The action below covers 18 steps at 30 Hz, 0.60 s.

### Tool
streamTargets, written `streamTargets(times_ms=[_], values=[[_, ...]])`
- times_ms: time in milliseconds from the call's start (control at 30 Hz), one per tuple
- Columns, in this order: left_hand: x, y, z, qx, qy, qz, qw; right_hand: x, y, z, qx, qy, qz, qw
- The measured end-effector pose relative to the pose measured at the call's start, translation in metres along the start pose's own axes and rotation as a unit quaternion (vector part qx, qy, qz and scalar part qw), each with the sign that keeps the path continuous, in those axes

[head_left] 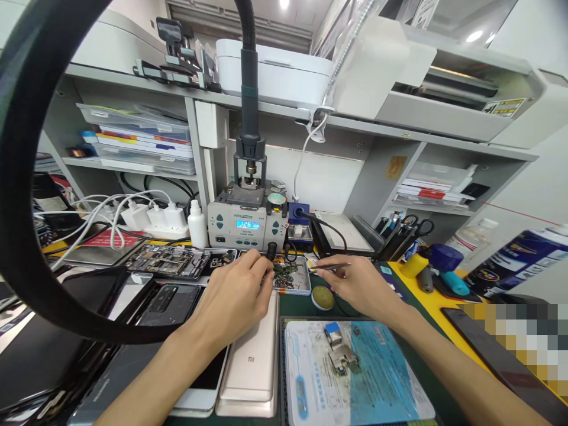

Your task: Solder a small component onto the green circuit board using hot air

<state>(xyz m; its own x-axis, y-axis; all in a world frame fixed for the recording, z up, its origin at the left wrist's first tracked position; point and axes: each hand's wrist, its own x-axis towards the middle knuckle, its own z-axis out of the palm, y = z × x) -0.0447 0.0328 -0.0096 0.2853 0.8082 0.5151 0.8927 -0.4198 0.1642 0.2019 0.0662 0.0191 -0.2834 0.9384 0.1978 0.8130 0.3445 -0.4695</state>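
My left hand point(246, 290) is closed, its fingertips just below a black round plug point(271, 251) at the front of the soldering station point(242, 225); what the fingers hold, if anything, is hidden. Beside those fingers lies a shallow tray point(303, 278) with small green circuit boards point(284, 275) and loose parts. My right hand point(355, 281) grips a pair of tweezers point(332, 266), tips pointing left toward the tray's right edge. Below the tweezers sits a round tin of yellowish paste point(322, 297). Nearer me, a metal-shielded phone board point(344, 358) rests on a blue and white work mat point(390, 378).
Under my left forearm lie a gold phone point(249, 361) and several dark phones point(171, 302). A phone mainboard point(168, 260) and a white bottle point(197, 225) stand left of the station. A black ring-shaped lamp or tube point(18, 177) arches at left. Pens and scissors point(410, 231) stand right.
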Motion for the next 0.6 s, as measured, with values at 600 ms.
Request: streamTargets(times_ms=[600], values=[[-0.002, -0.002, 0.000, -0.009, 0.001, 0.023, 1.000, -0.044, 0.009, -0.036, 0.195, 0.074, 0.098, 0.973]])
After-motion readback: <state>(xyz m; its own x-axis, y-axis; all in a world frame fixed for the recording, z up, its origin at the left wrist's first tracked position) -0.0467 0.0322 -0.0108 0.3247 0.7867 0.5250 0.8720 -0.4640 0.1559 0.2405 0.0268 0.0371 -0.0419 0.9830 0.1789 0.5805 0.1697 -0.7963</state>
